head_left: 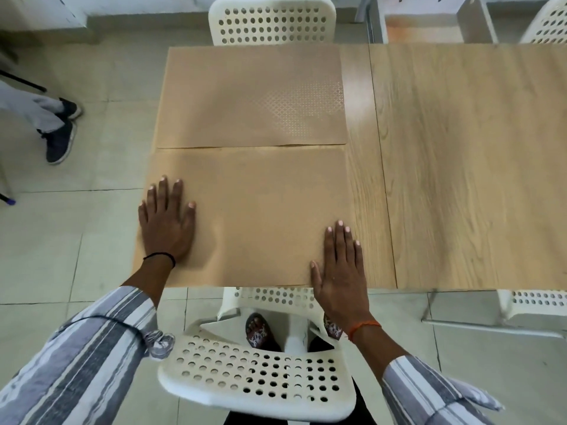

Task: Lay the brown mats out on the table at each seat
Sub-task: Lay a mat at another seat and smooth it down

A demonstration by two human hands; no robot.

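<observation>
Wood-grain table, tiled floor, white perforated plastic chairs at near & far sides. Two flat brown mats w/ fine embossed pattern lay edge to edge: far mat, near mat, long axes running left-right. Left hand & right hand pressed near mat's ends, fingers flat, spread, gripping nothing.

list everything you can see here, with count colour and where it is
brown mats: 2, tan brown, on the table's left end, near mat by the near chair, far mat by the far chair
table: 1, light wood, centre to right
chairs: 4 seen, white perforated, near, far, partial ones at near right and far right
bystander's shoes: 2, dark, floor at left
left hand: flat on near mat's left side
right hand: flat on near mat's near right corner
</observation>
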